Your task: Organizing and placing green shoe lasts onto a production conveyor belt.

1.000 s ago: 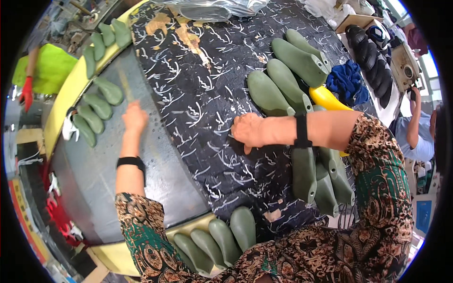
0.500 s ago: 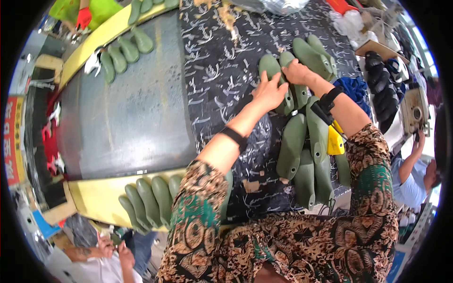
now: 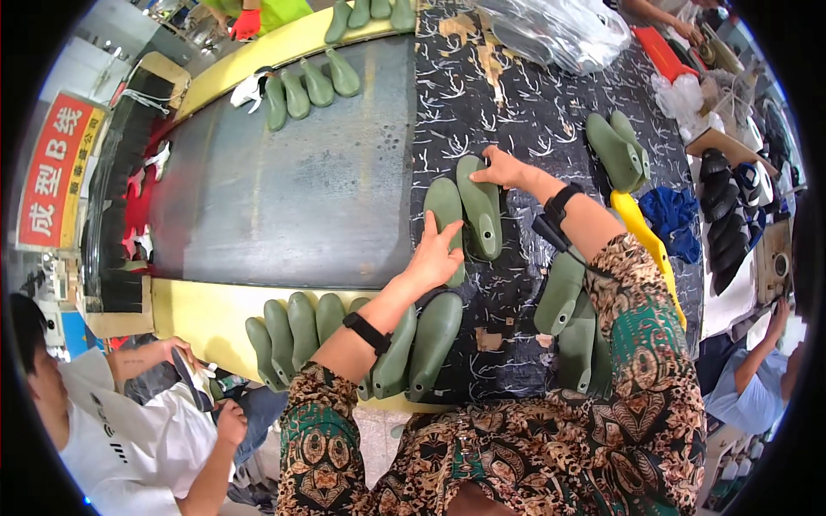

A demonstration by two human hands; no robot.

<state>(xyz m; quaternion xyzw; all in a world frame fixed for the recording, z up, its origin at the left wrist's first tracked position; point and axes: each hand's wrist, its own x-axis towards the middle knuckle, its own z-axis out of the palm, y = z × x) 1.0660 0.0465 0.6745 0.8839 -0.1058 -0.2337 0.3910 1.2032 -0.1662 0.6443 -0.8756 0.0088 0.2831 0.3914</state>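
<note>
Two green shoe lasts lie side by side on the dark, marked sheet, toes pointing away from me. My left hand (image 3: 434, 255) grips the left shoe last (image 3: 443, 199), forefinger on top and the other fingers along its side. Around the toe end of the right shoe last (image 3: 482, 215), my right hand (image 3: 506, 170) has its thumb and forefinger closed. A hole shows in the near end of that last. More green lasts (image 3: 559, 292) lie closer to me, partly covered by my right forearm.
A row of lasts (image 3: 303, 331) lines the near yellow edge (image 3: 206, 301); others (image 3: 317, 82) stand at the far side. A lasts pair (image 3: 615, 150), yellow strip (image 3: 645, 236) and blue cloth (image 3: 671, 219) lie right. Clear plastic (image 3: 555, 30) is at the back. A co-worker (image 3: 138, 421) sits at lower left.
Both hands have moved left with the two shoe lasts, away from the pair at the right. The view has shifted, showing more of the co-worker at lower left.
</note>
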